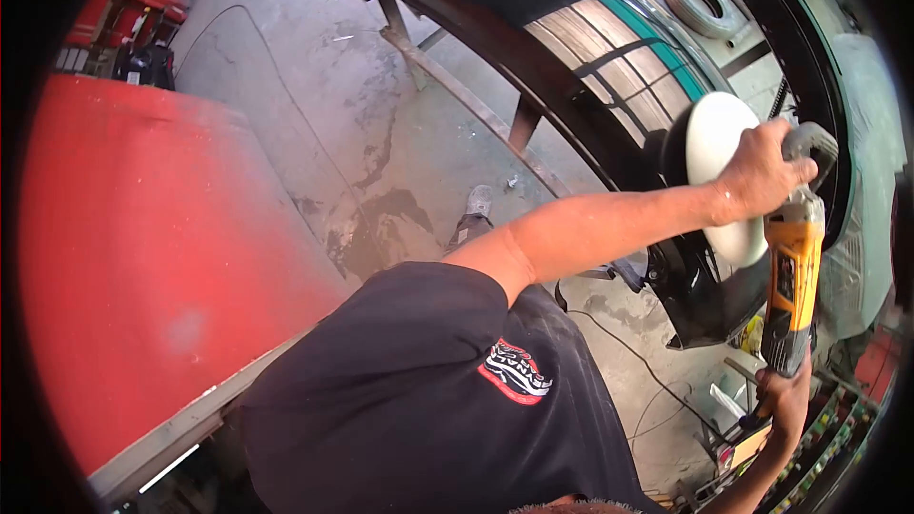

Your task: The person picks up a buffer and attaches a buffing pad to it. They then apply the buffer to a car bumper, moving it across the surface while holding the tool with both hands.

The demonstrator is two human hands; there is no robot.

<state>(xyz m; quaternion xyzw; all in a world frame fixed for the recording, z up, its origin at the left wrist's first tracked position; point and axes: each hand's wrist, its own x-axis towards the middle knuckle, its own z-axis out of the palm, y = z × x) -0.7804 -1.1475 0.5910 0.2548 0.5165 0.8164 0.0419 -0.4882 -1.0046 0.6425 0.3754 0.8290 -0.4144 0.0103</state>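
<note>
A yellow and black polisher (796, 252) is gripped in both of my hands. My left hand (759, 171) is closed at its front end, by the dark loop handle (814, 148). Lower down, my right hand (786, 398) wraps round the rear of the body, where part of the fingers is hidden. The polisher's round white pad (724, 138) is tilted nearly edge-on, right at the surface of a glossy black car bumper (590, 86). A dark reflection of the pad shows in the bumper, beside streaks of reflected light.
Under the bumper stands a support frame (476, 105). A large red panel (171, 257) fills the left side. A tire (705, 5) lies beyond the bumper. A cable (647, 352) trails over the stained concrete floor (324, 86). Translucent sheeting (864, 200) hangs at the right.
</note>
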